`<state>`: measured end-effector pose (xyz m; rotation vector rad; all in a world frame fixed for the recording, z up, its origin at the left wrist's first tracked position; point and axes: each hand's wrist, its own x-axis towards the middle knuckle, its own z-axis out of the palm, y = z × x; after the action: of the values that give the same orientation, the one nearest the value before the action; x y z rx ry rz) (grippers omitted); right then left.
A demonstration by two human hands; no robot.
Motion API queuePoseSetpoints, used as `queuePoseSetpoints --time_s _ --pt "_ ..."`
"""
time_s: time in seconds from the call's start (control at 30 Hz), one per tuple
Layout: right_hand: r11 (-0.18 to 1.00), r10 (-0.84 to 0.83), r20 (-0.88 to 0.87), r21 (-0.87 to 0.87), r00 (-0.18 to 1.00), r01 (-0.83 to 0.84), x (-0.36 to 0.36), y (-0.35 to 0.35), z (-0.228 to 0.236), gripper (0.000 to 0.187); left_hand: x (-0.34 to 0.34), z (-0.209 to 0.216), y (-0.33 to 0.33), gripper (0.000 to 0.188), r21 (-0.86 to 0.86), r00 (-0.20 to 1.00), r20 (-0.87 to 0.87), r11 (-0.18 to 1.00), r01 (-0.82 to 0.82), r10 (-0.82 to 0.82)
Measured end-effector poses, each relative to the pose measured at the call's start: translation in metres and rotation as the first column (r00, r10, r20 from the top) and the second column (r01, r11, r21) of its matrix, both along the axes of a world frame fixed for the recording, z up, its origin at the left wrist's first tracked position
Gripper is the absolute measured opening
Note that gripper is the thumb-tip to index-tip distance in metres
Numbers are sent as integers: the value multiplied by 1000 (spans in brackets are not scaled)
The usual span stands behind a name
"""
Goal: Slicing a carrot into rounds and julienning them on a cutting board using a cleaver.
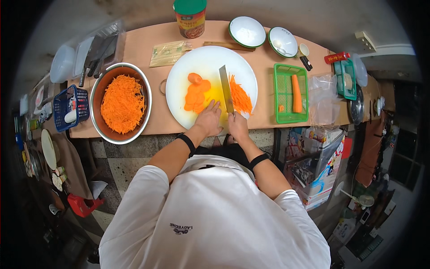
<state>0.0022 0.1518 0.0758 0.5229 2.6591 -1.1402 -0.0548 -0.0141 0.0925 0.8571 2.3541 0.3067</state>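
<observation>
A round white cutting board [179, 76] lies in front of me, stained yellow in its middle. My right hand [238, 126] grips the handle of a kitchen knife [225, 89], whose broad blade points away from me across the board. Shredded carrot [240, 97] lies in a pile just right of the blade. On the left part of the board are overlapping carrot slices [195, 95]. My left hand [209, 119] rests at the board's near edge beside these slices, its fingers stretched out and nothing seen in them.
Left of the board stands a metal bowl [95, 105] heaped with shredded carrot. A green basket [277, 94] on the right holds a whole carrot [296, 94]. Skewers [168, 54], a green-lidded tub [190, 20] and two white bowls [247, 32] line the back. More knives [105, 47] lie far left.
</observation>
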Motion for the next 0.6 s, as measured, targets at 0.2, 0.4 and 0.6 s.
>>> queuePoseSetpoints --time_s 0.2,0.4,0.6 --pt "999 -28 -10 -42 1000 28 20 3 4 37 1 1 2 84 16 1000 13 1000 -18 18" --pt "999 1 -3 -41 1000 -1 27 -3 10 37 3 -1 2 83 39 999 -17 998 -38 39" --pt "998 23 -30 -66 999 -25 45 9 -9 40 -10 0 -11 51 241 977 21 948 -209 210"
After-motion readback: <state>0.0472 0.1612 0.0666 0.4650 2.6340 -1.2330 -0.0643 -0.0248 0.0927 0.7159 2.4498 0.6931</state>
